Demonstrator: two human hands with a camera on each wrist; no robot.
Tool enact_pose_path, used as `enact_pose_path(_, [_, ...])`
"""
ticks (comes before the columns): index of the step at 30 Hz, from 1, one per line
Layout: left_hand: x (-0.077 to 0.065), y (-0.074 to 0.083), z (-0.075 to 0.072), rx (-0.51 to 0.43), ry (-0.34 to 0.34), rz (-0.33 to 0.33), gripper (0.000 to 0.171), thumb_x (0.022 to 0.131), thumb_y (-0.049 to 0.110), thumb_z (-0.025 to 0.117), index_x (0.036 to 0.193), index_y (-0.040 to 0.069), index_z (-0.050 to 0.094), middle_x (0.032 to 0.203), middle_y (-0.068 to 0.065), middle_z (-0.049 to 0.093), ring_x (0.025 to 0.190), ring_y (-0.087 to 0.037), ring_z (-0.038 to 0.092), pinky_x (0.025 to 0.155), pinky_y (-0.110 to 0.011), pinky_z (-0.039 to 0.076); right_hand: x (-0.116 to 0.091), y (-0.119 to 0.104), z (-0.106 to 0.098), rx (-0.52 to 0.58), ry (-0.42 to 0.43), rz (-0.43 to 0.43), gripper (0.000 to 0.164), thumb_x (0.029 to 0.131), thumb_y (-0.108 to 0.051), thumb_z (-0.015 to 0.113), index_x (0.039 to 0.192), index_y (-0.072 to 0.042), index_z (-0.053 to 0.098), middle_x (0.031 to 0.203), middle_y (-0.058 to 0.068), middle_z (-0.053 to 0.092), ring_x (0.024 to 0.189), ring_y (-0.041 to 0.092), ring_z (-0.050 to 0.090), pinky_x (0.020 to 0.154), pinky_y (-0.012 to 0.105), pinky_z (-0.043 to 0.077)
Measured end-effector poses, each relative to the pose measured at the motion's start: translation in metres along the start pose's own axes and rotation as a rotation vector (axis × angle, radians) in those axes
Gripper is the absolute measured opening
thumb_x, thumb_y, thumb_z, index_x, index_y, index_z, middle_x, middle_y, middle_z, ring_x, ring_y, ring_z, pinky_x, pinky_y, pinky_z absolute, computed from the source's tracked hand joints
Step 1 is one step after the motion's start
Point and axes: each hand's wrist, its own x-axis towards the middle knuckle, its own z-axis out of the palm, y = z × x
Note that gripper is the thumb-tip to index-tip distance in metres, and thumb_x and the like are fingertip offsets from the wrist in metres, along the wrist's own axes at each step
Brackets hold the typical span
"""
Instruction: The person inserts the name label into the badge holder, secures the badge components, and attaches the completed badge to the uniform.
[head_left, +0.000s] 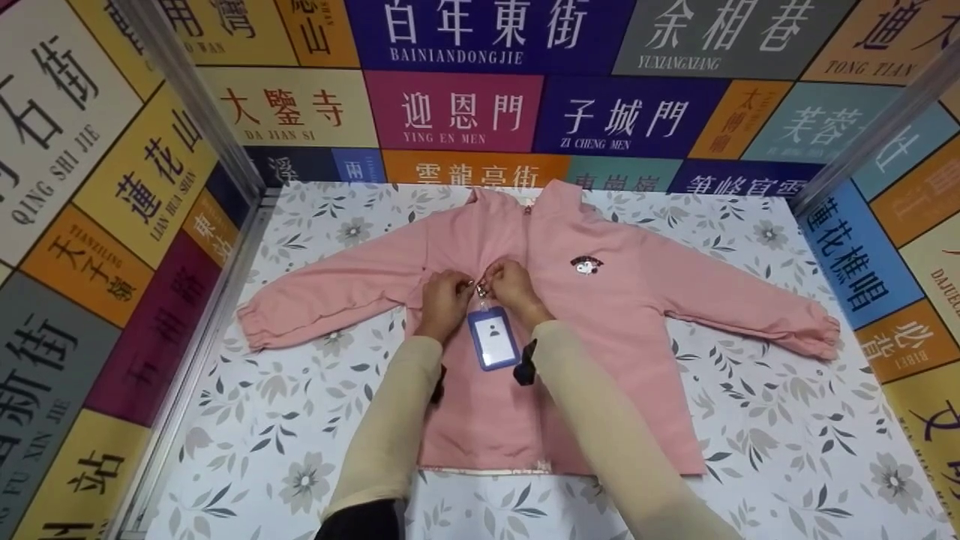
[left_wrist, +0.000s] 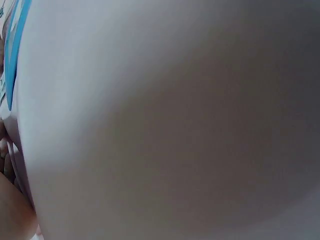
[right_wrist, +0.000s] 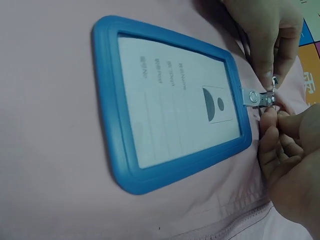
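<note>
A pink hooded jacket (head_left: 600,360) lies spread on the table, sleeves out to both sides. On its front rests a badge holder (right_wrist: 109,115) with a blue frame and a white card inside. A strap with a metal clip (right_wrist: 254,96) joins its top edge. My left hand (head_left: 446,304) pinches the small metal end of this clip against the jacket front. From the other side, my right hand (head_left: 514,289) pinches at the clip's base, where the cloth bunches; its fingertips partly hide what lies between them. The left wrist view is mostly filled by a blurred pale surface.
The table (head_left: 292,480) wears a white cover printed with grey leaves and flowers. Panels with large lettering (head_left: 457,109) stand behind it and on both sides, with metal posts (head_left: 214,97) at the corners. A small dark cartoon print (head_left: 587,265) marks the jacket's chest.
</note>
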Motion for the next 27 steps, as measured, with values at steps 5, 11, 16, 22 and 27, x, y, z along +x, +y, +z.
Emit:
enact_pose_path(5, [0.0000, 0.0003, 0.0006, 0.021, -0.011, -0.015, 0.012, 0.091, 0.013, 0.068, 0.098, 0.005, 0.074, 0.098, -0.012, 0.072, 0.096, -0.033, 0.060, 0.090, -0.047, 0.044, -0.0007, 0.0008, -0.0027, -0.031, -0.036, -0.066, 0.030, 0.087, 0.015, 0.043, 0.113, 0.001, 0.048, 0.080, 0.011, 0.057, 0.066, 0.017, 0.058, 0.056, 0.023, 0.050])
enact_pose_path(11, [0.0009, 0.0000, 0.0019, 0.026, -0.002, -0.022, 0.012, 0.091, 0.013, 0.067, 0.097, 0.006, 0.074, 0.098, -0.011, 0.073, 0.095, -0.031, 0.060, 0.092, -0.045, 0.044, -0.0014, 0.0005, -0.0052, -0.022, -0.116, -0.082, 0.038, 0.086, 0.015, 0.047, 0.122, 0.003, 0.053, 0.092, 0.022, 0.065, 0.071, 0.020, 0.061, 0.062, 0.025, 0.052])
enact_pose_path(16, [0.0007, -0.0006, 0.0024, 0.025, 0.024, -0.010, 0.011, 0.091, 0.014, 0.067, 0.096, 0.007, 0.075, 0.096, -0.010, 0.074, 0.093, -0.031, 0.062, 0.090, -0.045, 0.046, -0.0024, 0.0005, -0.0062, -0.044, -0.124, -0.083, 0.024, 0.092, 0.007, 0.053, 0.115, 0.006, 0.058, 0.098, 0.022, 0.067, 0.071, 0.019, 0.061, 0.060, 0.022, 0.049])
enact_pose_path(22, [0.0012, 0.0001, 0.0021, -0.006, 0.021, -0.037, 0.014, 0.092, 0.014, 0.067, 0.100, 0.007, 0.076, 0.098, -0.010, 0.074, 0.094, -0.029, 0.063, 0.091, -0.043, 0.046, -0.0018, 0.0019, -0.0062, -0.031, -0.105, -0.082, 0.016, 0.096, 0.001, 0.054, 0.110, 0.004, 0.062, 0.094, 0.019, 0.066, 0.068, 0.018, 0.061, 0.058, 0.022, 0.049])
enact_pose_path(27, [0.0013, 0.0016, 0.0013, -0.027, 0.028, -0.067, 0.014, 0.092, 0.009, 0.067, 0.101, 0.006, 0.077, 0.098, -0.011, 0.074, 0.096, -0.029, 0.064, 0.092, -0.042, 0.048, -0.0008, 0.0027, -0.0053, -0.008, -0.084, -0.084, 0.015, 0.097, 0.000, 0.055, 0.107, 0.005, 0.065, 0.090, 0.020, 0.066, 0.063, 0.016, 0.059, 0.054, 0.020, 0.046])
